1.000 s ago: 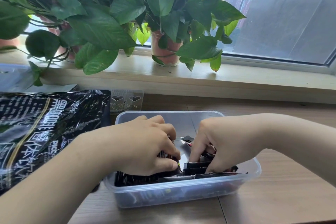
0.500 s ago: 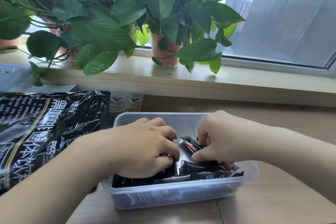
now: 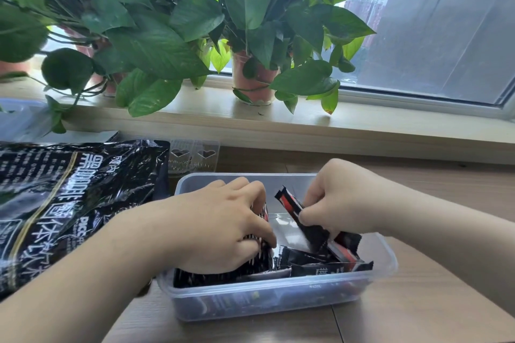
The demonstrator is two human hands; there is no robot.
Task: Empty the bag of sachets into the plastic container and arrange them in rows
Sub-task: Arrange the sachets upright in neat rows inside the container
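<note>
1. Wooden tabletop (image 3: 418, 315) runs beneath a windowsill (image 3: 362, 125) of potted plants (image 3: 172, 36); the black bag (image 3: 69, 203) lies flat at left, apparently emptied.
2. Arranging is the step in hand: the plastic container (image 3: 384, 259) sits near centre, sachets (image 3: 320, 264) still jumbled on its right side.
3. Left hand (image 3: 220, 231), palm down with fingers curled, presses an upright row of sachets (image 3: 250, 267) against the left wall.
4. Right hand (image 3: 342, 203) pinches one raised sachet (image 3: 295, 209) between thumb and fingers, tilted above the pile.
5. Next, I judge, that sachet needs turning upright and sliding in beside the held row.
</note>
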